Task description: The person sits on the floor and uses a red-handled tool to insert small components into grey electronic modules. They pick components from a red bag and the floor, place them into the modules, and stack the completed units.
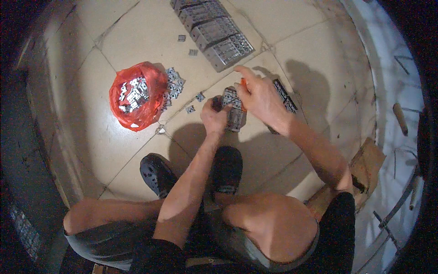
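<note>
A grey, flat, segmented part (234, 116) stands out above the tiled floor in front of me. My left hand (215, 116) is closed on its left edge, thumb on top. My right hand (263, 98) is curled round an orange-handled tool (243, 83) at the part's upper right. Only bits of orange show between the fingers, so the tool's kind is hidden. Two small grey metal plates, one a square plate (190, 109) and one a bluish plate (200, 97), lie just left of my left hand.
A red plastic bag (155, 77) full of small metal pieces lies at left, with several grey plates (173, 86) beside it. Rows of grey segmented blocks (219, 39) stand at the far side. A dark strip (285, 96) lies beyond my right hand. Cardboard (369, 160) is at right.
</note>
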Available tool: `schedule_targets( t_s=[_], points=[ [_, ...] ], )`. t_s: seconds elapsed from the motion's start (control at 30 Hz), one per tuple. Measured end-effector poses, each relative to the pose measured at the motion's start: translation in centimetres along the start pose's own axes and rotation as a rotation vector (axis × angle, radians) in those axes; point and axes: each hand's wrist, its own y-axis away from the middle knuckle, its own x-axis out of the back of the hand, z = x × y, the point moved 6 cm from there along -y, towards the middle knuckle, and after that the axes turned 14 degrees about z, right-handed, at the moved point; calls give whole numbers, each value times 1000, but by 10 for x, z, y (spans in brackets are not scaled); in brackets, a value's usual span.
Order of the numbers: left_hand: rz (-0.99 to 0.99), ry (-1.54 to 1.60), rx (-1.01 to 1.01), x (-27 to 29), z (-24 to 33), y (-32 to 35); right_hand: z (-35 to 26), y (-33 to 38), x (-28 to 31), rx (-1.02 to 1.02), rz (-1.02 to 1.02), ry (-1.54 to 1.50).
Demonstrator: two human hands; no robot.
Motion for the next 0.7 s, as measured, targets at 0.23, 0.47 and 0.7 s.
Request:
schedule_targets(
  t_s=[0.23,0.47,0.7],
  points=[
    [27,-50,-28,-2,-11,-2,-8,9,30,688,369,56],
    [11,-10,-13,-3,-11,-3,1,-7,15,167,127,119],
    [27,-28,-14,-3,-5,-1,-18,25,40,959,359,259]
  ],
)
